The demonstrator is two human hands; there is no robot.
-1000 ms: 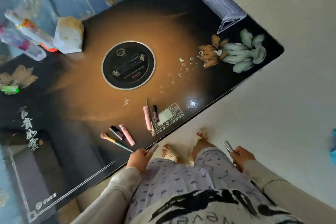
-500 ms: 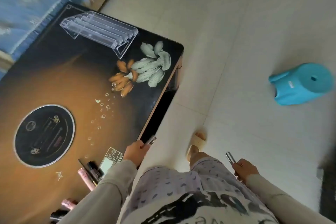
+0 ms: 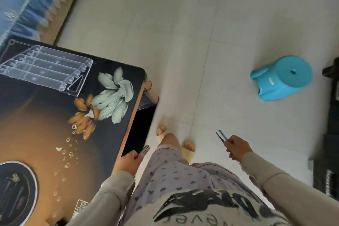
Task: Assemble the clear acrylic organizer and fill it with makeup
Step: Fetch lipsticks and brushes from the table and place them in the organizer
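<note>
The left hand (image 3: pixel 130 161) curls its fingers around a makeup tube (image 3: pixel 145 149) whose tip pokes out past them. The right hand (image 3: pixel 237 149) grips a silvery makeup stick (image 3: pixel 220 135) the same way. The clear acrylic organizer (image 3: pixel 45 69) stands on the table (image 3: pixel 36 130), well beyond the left fingers.

The organizer (image 3: pixel 45 69) is set on the worktop (image 3: pixel 27 124) at its far corner (left of view). The stool (image 3: pixel 282 77) is placed on the floor (image 3: pixel 183 42), well apart to the right.
</note>
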